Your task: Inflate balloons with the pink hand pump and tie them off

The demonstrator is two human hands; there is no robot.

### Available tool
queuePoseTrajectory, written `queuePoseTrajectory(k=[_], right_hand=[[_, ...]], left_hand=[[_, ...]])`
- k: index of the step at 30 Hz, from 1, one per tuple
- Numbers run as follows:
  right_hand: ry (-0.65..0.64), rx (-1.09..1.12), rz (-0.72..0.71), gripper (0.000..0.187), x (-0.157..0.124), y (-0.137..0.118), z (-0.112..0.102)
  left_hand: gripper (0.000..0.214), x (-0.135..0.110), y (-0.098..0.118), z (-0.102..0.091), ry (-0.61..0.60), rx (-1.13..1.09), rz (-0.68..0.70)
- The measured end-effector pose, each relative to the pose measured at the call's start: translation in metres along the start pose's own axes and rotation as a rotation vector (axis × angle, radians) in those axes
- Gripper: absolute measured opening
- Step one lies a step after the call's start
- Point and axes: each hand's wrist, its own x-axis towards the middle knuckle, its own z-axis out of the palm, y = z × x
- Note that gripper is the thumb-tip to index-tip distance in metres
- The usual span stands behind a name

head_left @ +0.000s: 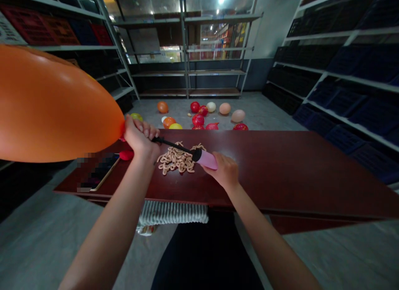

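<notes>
A large inflated orange balloon [52, 107] fills the left side of the view. My left hand [140, 136] is closed around its neck and the near end of a balloon pump. The pump's black rod [174, 145] runs from that hand to a pink barrel [207, 159], which my right hand [226, 169] grips. The nozzle is hidden in my left fingers. Beneath the rod lies a pile of long beige uninflated balloons [176, 161] on the table. A small red piece [126, 155], perhaps a balloon, shows beside my left wrist.
The dark red table [280, 169] spans the view. A phone [102, 172], partly blurred out, lies on its left. Under the front edge is a grey ribbed cloth [174, 213]. Several balloons [198, 120] lie on the floor beyond. Metal shelves [187, 73] and crates [349, 102] surround the space.
</notes>
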Motion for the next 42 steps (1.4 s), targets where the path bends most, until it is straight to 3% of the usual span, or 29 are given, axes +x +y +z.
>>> queuePoseTrajectory(k=[8, 11, 14, 18, 23, 29, 36, 39, 42], right_hand=[[0.051, -0.001, 0.072, 0.043, 0.002, 0.006, 0.004], [0.063, -0.018, 0.094, 0.043, 0.002, 0.008, 0.005], [0.063, -0.023, 0.104, 0.043, 0.002, 0.008, 0.005], [0.02, -0.018, 0.057, 0.042, 0.005, 0.004, 0.005], [-0.05, -0.039, -0.023, 0.039, 0.004, -0.001, 0.002], [-0.096, -0.047, -0.096, 0.038, 0.001, -0.004, -0.001], [-0.073, -0.043, -0.167, 0.041, 0.001, -0.005, -0.001], [-0.057, -0.027, -0.168, 0.041, 0.001, -0.003, 0.0], [-0.031, -0.035, -0.114, 0.04, 0.001, 0.001, 0.0]], left_hand=[[0.057, -0.037, -0.078, 0.027, -0.054, -0.035, -0.047], [0.055, -0.049, -0.103, 0.027, -0.11, -0.038, -0.078], [0.055, -0.049, -0.113, 0.022, -0.135, -0.056, -0.097], [0.057, -0.039, -0.106, 0.009, -0.098, -0.081, -0.156], [0.063, -0.03, -0.082, -0.008, -0.014, -0.093, -0.195], [0.052, -0.01, -0.04, -0.03, 0.109, -0.115, -0.182], [0.051, 0.018, 0.01, -0.039, 0.129, -0.115, -0.129], [0.052, 0.02, 0.013, -0.034, 0.115, -0.125, -0.096], [0.052, 0.015, 0.001, -0.026, 0.126, -0.143, -0.038]])
